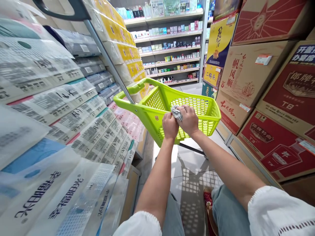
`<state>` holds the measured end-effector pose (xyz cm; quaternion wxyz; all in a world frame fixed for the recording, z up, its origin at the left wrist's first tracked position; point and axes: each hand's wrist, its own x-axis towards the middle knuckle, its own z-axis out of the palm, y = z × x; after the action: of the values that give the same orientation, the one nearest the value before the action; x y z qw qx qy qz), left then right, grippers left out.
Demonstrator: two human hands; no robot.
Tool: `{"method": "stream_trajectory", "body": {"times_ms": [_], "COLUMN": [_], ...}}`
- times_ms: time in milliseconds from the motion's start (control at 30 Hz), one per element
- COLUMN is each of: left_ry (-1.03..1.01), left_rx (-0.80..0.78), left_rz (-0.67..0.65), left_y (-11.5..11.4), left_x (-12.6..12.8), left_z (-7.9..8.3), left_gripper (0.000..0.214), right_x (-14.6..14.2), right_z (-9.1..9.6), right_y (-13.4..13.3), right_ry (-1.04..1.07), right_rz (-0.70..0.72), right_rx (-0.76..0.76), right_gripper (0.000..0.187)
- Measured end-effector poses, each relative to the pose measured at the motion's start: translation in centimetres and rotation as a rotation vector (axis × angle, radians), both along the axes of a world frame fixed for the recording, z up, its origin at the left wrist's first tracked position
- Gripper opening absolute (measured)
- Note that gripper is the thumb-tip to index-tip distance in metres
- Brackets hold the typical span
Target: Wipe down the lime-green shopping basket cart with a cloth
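Observation:
A bright green plastic shopping cart with lattice walls stands in the aisle before me, turned sideways. My left hand is closed at the near rim of its basket, gripping it. Right beside it, my right hand is closed around a bunched grey-and-white striped cloth. The cloth sits at the same rim, between the two hands. A grey metal handle pole slants up from the cart's left end to a dark grip at the top left. The fingertips of both hands are partly hidden.
Stacked tissue packs crowd the left side, with yellow-wrapped packs behind. Printed cartons are piled along the right. Shelves of small boxes and bottles cross the far end. Tiled floor runs between.

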<state>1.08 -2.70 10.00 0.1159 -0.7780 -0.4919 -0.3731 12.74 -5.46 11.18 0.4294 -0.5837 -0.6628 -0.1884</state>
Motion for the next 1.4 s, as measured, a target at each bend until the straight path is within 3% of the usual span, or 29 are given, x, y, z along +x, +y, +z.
{"method": "stream_trajectory", "body": {"times_ms": [133, 333, 467, 633, 733, 967, 1100, 1267, 1400], "left_ry": [0.099, 0.245, 0.278, 0.233, 0.202, 0.197, 0.216, 0.207, 0.167], "left_rx": [0.027, -0.020, 0.006, 0.016, 0.018, -0.023, -0.003, 0.016, 0.008], "left_rz": [-0.009, -0.032, -0.011, -0.013, -0.011, -0.046, -0.039, -0.024, 0.032], "left_y": [2.6, 4.7, 4.4, 3.6, 2.9, 2.0, 2.0, 2.4, 2.3], "left_x": [-0.6, -0.8, -0.5, 0.6, 1.4, 1.1, 0.0, -1.4, -1.9], "left_z": [1.5, 1.4, 1.3, 0.9, 0.5, 0.2, 0.5, 0.7, 0.8], "left_gripper": [0.024, 0.022, 0.035, 0.038, 0.037, 0.022, 0.031, 0.037, 0.036], "right_x": [-1.3, -0.6, 2.6, 6.5, 5.6, -0.1, 1.9, 6.1, 5.5], "right_z": [0.6, 0.6, 0.1, -1.2, -1.1, 0.6, 0.4, -0.4, -0.2], "right_y": [2.5, 3.7, 1.7, -1.2, -1.3, 0.3, -0.7, -2.0, -2.0], "right_ry": [0.068, 0.020, -0.031, 0.017, 0.079, 0.079, -0.012, -0.016, 0.003], "right_rz": [-0.070, -0.096, -0.139, -0.298, -0.338, -0.164, -0.139, -0.255, -0.322], "right_rx": [-0.110, -0.248, -0.306, -0.319, -0.319, -0.313, -0.345, -0.397, -0.431], "right_gripper": [0.034, 0.034, 0.037, 0.042, 0.040, 0.039, 0.037, 0.038, 0.034]}}
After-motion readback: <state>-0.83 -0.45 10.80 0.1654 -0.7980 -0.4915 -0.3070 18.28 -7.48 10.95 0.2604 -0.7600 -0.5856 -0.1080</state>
